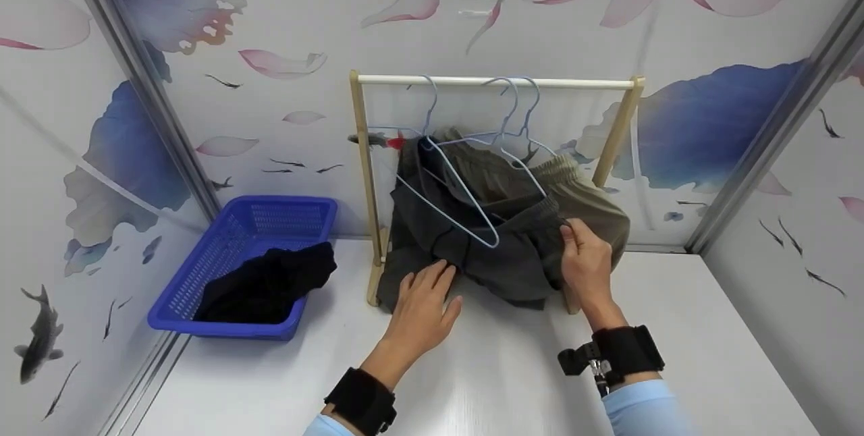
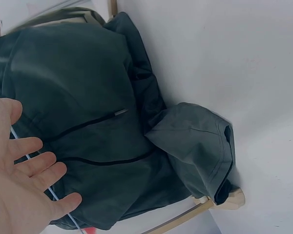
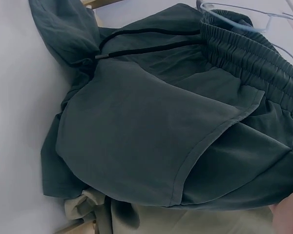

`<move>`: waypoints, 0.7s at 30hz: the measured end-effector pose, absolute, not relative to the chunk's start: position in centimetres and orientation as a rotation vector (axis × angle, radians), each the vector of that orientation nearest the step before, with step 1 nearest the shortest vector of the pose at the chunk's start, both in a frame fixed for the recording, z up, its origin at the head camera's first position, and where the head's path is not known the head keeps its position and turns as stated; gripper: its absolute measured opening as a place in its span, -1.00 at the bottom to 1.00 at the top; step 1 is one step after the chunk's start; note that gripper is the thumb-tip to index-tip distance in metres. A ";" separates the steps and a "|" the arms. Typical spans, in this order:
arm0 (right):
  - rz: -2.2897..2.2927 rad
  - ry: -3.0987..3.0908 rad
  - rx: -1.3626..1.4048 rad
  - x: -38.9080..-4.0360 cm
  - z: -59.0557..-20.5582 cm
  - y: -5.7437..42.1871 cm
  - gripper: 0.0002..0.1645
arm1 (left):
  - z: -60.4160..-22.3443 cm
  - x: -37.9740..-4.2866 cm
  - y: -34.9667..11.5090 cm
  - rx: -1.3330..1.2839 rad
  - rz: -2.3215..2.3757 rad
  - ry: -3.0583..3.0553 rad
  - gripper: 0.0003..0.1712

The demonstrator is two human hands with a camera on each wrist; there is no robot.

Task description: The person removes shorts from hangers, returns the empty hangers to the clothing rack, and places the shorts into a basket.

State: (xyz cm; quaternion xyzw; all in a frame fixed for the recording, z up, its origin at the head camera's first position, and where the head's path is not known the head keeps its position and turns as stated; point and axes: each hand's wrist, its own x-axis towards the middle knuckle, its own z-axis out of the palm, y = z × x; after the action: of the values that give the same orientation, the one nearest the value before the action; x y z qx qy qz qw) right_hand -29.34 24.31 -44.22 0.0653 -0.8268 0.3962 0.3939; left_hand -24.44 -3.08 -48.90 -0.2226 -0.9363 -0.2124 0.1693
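Left hand (image 1: 420, 311): lower center of the frame, fingers loosely extended at the front of the dark shorts; whether they touch, I cannot tell.
Right hand (image 1: 587, 264): right of center, pinching the side of the shorts.
Dark shorts (image 1: 503, 260): center, drawstring in front, bunched against the wooden rack (image 1: 459, 80).
Blue hanger (image 1: 496, 243): center, slanting across the shorts.
Tan garment (image 1: 597, 213): right of center, behind.
Blue basket (image 1: 243, 331): left, on the white desk (image 1: 486, 375), holding black cloth (image 1: 263, 284).
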 end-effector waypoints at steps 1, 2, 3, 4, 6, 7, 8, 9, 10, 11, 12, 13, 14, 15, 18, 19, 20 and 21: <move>1.004 -2.102 0.168 -29.3 -44.3 24.3 -0.84 | -48.9 -24.4 -3.1 -0.632 -0.601 -2.657 -0.42; 1.003 -2.105 0.169 -29.2 -44.4 24.3 -0.84 | -49.0 -24.4 -3.1 -0.632 -0.598 -2.654 -0.42; 1.003 -2.106 0.169 -29.2 -44.5 24.4 -0.83 | -49.0 -24.4 -3.0 -0.632 -0.599 -2.652 -0.43; 1.004 -2.105 0.169 -29.1 -44.6 24.4 -0.83 | -49.0 -24.4 -3.0 -0.632 -0.601 -2.652 -0.43; 1.003 -2.105 0.167 -29.1 -44.9 24.5 -0.84 | -49.0 -24.4 -3.0 -0.631 -0.599 -2.654 -0.43; 1.008 -2.108 0.163 -29.1 -45.0 24.5 -0.83 | -49.0 -24.4 -3.0 -0.631 -0.598 -2.656 -0.43; 1.009 -2.109 0.162 -29.0 -45.1 24.5 -0.83 | -49.0 -24.4 -3.0 -0.630 -0.600 -2.659 -0.43; 1.010 -2.110 0.160 -29.0 -45.2 24.6 -0.83 | -49.0 -24.4 -3.0 -0.629 -0.600 -2.661 -0.43; 1.012 -2.113 0.157 -29.0 -45.3 24.6 -0.83 | -49.0 -24.4 -3.0 -0.629 -0.601 -2.663 -0.43; 1.016 -2.117 0.155 -28.9 -45.4 24.7 -0.83 | -49.0 -24.4 -3.1 -0.629 -0.602 -2.664 -0.43; 1.017 -2.121 0.155 -28.8 -45.5 24.7 -0.83 | -49.0 -24.4 -3.1 -0.629 -0.604 -2.666 -0.43; 1.017 -2.126 0.151 -28.7 -45.7 24.8 -0.83 | -49.0 -24.3 -3.1 -0.629 -0.606 -2.668 -0.43; 1.013 -2.127 0.152 -28.7 -45.8 24.9 -0.84 | -49.0 -24.3 -3.1 -0.630 -0.610 -2.668 -0.43; 1.017 -2.131 0.150 -28.6 -45.9 25.0 -0.84 | -49.0 -24.3 -3.1 -0.631 -0.611 -2.667 -0.43; 1.007 -2.141 0.154 -28.3 -46.3 25.1 -0.84 | -49.0 -24.3 -3.1 -0.630 -0.619 -2.670 -0.42; 1.003 -2.144 0.154 -28.2 -46.4 25.2 -0.84 | -49.0 -24.3 -3.1 -0.629 -0.622 -2.672 -0.42; 0.998 -2.146 0.158 -28.1 -46.5 25.2 -0.84 | -49.0 -24.2 -3.1 -0.629 -0.629 -2.675 -0.42; 0.997 -2.148 0.160 -28.1 -46.7 25.3 -0.84 | -49.1 -24.2 -3.1 -0.630 -0.627 -2.676 -0.42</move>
State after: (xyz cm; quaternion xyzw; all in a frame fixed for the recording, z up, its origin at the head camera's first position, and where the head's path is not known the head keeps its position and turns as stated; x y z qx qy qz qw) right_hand -28.05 25.29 -46.67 0.0623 -0.8391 0.3895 0.3745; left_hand -24.24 -3.15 -49.09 -0.2204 -0.9368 -0.2195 0.1603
